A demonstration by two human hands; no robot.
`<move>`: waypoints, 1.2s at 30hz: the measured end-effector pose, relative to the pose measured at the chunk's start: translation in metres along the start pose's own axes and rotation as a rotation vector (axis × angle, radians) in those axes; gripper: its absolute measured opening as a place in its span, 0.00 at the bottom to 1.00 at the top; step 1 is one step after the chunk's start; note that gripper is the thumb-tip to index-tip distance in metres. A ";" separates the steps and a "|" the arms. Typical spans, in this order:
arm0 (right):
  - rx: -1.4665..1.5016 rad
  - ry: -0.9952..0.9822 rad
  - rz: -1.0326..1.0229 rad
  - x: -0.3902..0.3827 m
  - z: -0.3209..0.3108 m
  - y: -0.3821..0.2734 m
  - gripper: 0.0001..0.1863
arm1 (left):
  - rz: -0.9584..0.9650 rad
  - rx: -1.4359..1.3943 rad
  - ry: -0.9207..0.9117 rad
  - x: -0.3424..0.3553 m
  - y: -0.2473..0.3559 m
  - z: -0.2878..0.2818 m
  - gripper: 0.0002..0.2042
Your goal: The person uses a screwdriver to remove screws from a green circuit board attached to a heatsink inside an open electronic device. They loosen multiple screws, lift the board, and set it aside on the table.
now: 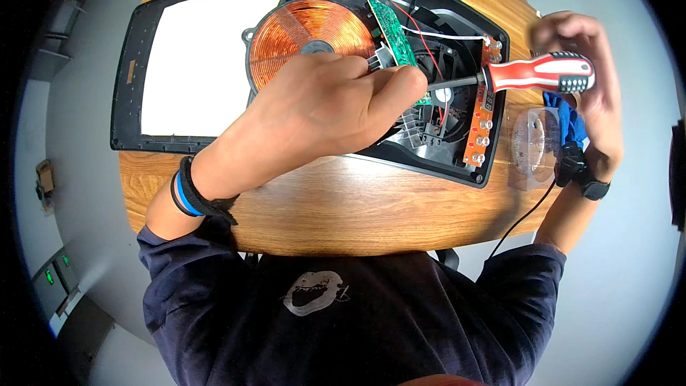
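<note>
screwdriver (532, 73) clenched in right hand (582, 82); left hand (336, 104) fisted, hiding its tip

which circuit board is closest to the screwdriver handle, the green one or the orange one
The orange board, the narrow strip along the right edge of the open cooker base, just under the red and white screwdriver. The green board sits farther left, beside the copper coil.

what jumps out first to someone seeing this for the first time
The copper coil inside the opened black cooker shell at the table's middle catches the eye first. The right hand holds a red-and-white screwdriver pointing into the shell, where the left hand rests. The detached white-panelled top frame lies to the left.
</note>
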State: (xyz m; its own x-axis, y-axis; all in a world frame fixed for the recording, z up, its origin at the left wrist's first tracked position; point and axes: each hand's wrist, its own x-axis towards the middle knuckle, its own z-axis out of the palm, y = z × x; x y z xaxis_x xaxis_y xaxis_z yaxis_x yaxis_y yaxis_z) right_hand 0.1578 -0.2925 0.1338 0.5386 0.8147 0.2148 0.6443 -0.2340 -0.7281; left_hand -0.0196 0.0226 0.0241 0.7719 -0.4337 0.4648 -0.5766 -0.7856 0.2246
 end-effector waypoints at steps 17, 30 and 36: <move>-0.268 -0.207 0.094 -0.010 -0.003 -0.017 0.17 | -0.034 -0.006 -0.039 0.001 0.002 -0.003 0.21; -0.915 0.467 0.125 -0.097 0.040 -0.003 0.12 | 0.019 -0.005 -0.092 0.006 0.006 -0.014 0.20; -0.882 0.366 0.237 -0.117 0.057 0.014 0.11 | -0.003 -0.030 -0.143 0.012 0.006 -0.019 0.22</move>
State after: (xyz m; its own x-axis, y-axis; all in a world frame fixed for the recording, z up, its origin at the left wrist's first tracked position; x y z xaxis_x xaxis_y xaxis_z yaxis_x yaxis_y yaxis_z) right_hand 0.0727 -0.3609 0.0610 0.7453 0.5157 0.4226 0.5919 -0.8035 -0.0632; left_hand -0.0185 0.0209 0.0473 0.8030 -0.4914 0.3374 -0.5801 -0.7743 0.2529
